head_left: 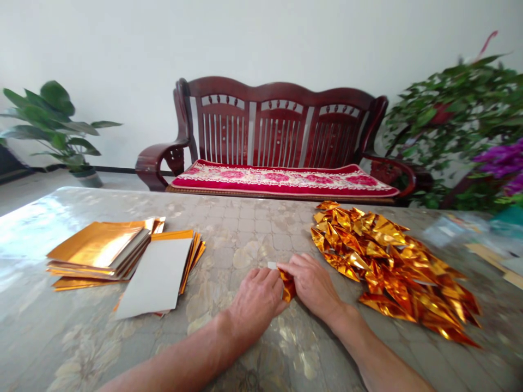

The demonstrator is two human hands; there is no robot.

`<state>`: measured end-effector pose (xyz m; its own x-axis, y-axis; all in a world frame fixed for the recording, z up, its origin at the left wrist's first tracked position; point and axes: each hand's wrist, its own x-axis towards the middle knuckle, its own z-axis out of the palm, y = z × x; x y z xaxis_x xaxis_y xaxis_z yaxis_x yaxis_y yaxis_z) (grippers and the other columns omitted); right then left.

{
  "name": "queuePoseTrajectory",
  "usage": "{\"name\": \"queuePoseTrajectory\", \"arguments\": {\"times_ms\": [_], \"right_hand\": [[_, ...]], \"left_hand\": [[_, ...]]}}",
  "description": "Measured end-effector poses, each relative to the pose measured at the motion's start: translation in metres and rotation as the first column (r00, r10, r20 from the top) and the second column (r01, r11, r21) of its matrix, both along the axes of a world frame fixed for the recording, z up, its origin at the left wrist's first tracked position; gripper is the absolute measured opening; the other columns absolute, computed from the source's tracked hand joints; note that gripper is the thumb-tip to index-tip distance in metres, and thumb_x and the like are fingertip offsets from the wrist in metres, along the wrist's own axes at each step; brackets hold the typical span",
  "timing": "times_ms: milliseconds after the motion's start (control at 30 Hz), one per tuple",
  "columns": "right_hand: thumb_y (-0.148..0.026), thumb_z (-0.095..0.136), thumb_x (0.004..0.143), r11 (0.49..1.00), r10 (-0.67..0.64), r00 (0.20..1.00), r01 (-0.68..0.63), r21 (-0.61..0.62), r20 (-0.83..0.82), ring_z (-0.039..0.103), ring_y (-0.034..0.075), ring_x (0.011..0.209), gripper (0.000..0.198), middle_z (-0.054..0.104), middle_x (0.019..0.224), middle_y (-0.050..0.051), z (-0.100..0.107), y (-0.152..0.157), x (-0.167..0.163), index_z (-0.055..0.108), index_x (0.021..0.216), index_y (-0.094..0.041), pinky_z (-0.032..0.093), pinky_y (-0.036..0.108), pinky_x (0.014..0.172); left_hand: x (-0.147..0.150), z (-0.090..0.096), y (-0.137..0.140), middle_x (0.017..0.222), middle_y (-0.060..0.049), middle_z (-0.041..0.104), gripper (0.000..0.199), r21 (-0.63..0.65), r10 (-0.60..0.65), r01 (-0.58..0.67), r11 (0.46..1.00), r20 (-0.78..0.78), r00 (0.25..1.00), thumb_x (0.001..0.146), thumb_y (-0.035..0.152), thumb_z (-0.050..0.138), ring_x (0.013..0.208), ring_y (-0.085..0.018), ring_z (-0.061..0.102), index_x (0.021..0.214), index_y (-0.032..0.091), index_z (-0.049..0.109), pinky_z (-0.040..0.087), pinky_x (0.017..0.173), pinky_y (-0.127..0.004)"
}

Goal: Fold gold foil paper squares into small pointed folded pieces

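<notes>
Between my two hands is a small piece of gold foil paper [288, 285], partly folded or rolled, with a pale corner sticking out at its far end. My left hand [261, 288] is closed on its left side, fingers bent over it. From the right, my right hand [308, 280] grips the same paper with its fingers pressed together. Both hands rest low over the table, and they hide much of the sheet. Close to my right hand lies a large heap of folded gold foil pieces [384, 256].
Stacks of flat gold foil sheets [98, 245] lie at the left, beside sheets with a grey back [159, 277]. Clear plastic bags [455, 228] sit at the right edge of the patterned table [229, 218]. Beyond stands a wooden bench [281, 130], with potted plants [57, 125] either side.
</notes>
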<state>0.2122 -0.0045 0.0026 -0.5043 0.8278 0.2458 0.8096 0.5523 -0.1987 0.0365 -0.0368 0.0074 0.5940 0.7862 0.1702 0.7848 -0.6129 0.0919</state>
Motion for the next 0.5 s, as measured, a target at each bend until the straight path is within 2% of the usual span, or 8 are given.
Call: {"name": "queuePoseTrajectory", "arguments": {"times_ms": [267, 400, 500], "right_hand": [[-0.024, 0.056, 0.096, 0.998, 0.009, 0.983, -0.019, 0.055, 0.181, 0.051, 0.021, 0.087, 0.020, 0.065, 0.088, 0.002, 0.0086, -0.0039, -0.0033, 0.068, 0.112, -0.029, 0.034, 0.033, 0.073], [-0.026, 0.056, 0.097, 0.998, -0.039, 0.976, 0.026, 0.064, 0.212, 0.052, 0.022, 0.088, 0.027, 0.066, 0.091, 0.002, 0.0067, -0.0040, -0.0073, 0.064, 0.122, -0.032, 0.034, 0.034, 0.073], [-0.027, 0.056, 0.096, 0.996, -0.075, 0.974, 0.063, 0.062, 0.212, 0.053, 0.022, 0.089, 0.029, 0.067, 0.091, 0.002, 0.0053, -0.0030, -0.0098, 0.063, 0.124, -0.032, 0.035, 0.033, 0.073]], "left_hand": [[0.0013, -0.0002, 0.0010, 0.101, -0.006, 0.068, 0.020, 0.022, 0.001, -0.001, 1.000, 0.000, 1.000, 0.090, 0.031, 0.063, 0.095, -0.024, 0.064, 0.101, 0.015, 0.063, 0.053, 0.083, -0.040], [-0.0002, -0.0039, -0.0011, 0.109, -0.006, 0.067, 0.026, 0.060, -0.016, 0.015, 0.998, 0.023, 1.000, 0.089, 0.033, 0.065, 0.102, -0.024, 0.063, 0.110, 0.018, 0.060, 0.045, 0.101, -0.048], [0.0004, -0.0097, -0.0053, 0.118, -0.007, 0.065, 0.028, 0.116, -0.020, 0.017, 0.993, 0.029, 0.999, 0.091, 0.033, 0.062, 0.110, -0.024, 0.060, 0.115, 0.020, 0.059, 0.037, 0.109, -0.052]]}}
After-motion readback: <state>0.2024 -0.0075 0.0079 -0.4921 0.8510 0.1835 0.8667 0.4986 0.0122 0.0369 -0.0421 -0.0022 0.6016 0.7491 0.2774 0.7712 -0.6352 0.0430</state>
